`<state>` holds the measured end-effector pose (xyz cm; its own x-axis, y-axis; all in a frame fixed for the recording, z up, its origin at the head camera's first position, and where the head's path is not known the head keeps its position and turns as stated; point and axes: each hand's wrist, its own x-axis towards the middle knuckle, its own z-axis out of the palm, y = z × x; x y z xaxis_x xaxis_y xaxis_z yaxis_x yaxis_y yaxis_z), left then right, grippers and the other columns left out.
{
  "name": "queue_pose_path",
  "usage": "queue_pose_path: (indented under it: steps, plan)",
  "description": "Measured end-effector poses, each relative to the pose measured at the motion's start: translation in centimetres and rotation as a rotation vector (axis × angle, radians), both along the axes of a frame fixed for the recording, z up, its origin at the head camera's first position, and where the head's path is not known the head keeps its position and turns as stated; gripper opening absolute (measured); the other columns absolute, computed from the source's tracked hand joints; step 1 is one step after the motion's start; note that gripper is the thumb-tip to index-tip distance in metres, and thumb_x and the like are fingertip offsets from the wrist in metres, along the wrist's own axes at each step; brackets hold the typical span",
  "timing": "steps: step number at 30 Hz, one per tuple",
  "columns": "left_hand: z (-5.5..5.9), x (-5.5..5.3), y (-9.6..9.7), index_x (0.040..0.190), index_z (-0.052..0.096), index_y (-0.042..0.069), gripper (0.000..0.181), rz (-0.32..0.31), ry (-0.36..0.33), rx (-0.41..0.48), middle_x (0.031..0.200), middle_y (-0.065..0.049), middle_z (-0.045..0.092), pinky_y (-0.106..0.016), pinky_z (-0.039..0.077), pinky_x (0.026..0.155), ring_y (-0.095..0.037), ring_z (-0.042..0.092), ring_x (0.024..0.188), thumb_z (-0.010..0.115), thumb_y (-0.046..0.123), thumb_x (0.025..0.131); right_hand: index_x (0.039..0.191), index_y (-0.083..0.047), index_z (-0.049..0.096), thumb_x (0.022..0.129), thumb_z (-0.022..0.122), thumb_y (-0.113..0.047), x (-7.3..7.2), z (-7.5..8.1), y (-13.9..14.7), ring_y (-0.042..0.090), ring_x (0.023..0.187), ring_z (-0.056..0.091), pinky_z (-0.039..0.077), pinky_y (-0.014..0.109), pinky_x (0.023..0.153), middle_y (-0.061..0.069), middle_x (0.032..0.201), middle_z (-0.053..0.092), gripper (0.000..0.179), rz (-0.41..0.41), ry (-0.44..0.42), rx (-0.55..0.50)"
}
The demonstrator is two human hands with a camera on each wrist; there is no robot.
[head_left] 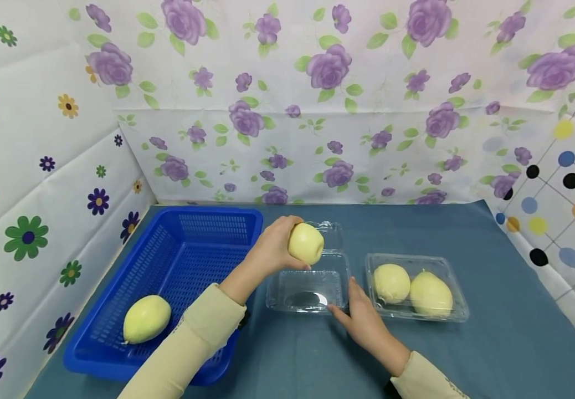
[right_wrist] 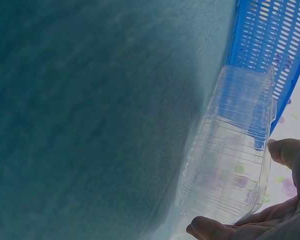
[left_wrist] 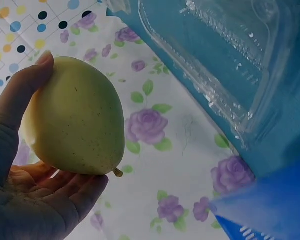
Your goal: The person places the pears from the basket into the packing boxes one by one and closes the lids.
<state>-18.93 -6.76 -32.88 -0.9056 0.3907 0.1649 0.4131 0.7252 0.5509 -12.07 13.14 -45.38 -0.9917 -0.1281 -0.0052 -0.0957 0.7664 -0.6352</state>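
My left hand (head_left: 276, 244) holds a pale yellow pear (head_left: 306, 243) above an open clear plastic clamshell box (head_left: 287, 288). In the left wrist view, thumb and fingers lie on opposite sides of this pear (left_wrist: 80, 117), and its short stem shows. The box's base faces up, with its lid (head_left: 334, 233) folded back behind it. My right hand (head_left: 367, 321) rests at the box's near right corner, fingers mostly straight. The right wrist view shows its thumb and fingertips touching the clear wall (right_wrist: 225, 160).
A blue perforated basket (head_left: 75, 354) stands on the left with one pear (head_left: 147, 320) in it. At right, a closed clear box (head_left: 459, 310) contains two pears (head_left: 431, 293). Flowered sheeting (head_left: 292, 155) rises behind the blue-grey tabletop (head_left: 497, 332).
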Motion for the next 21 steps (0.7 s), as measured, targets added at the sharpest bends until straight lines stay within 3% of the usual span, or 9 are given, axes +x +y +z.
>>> queue_pose_path:
  steps: [21]
  plan:
    - [-2.6, -0.5, 2.9, 0.131, 0.051, 0.005, 0.085, -0.194, -0.062, -0.161, 0.125, -0.013, 0.054, -0.045, 0.050, 0.090, -0.028, 0.056, 0.109, 0.092, 0.016, 0.058, 0.144, 0.016, 0.019, 0.091, 0.064, -0.029, -0.2, 0.0, 0.2, 0.049, 0.133, 0.032, 0.035, 0.060, 0.102, 0.036, 0.147, 0.025, 0.082, 0.000, -0.042, -0.046]
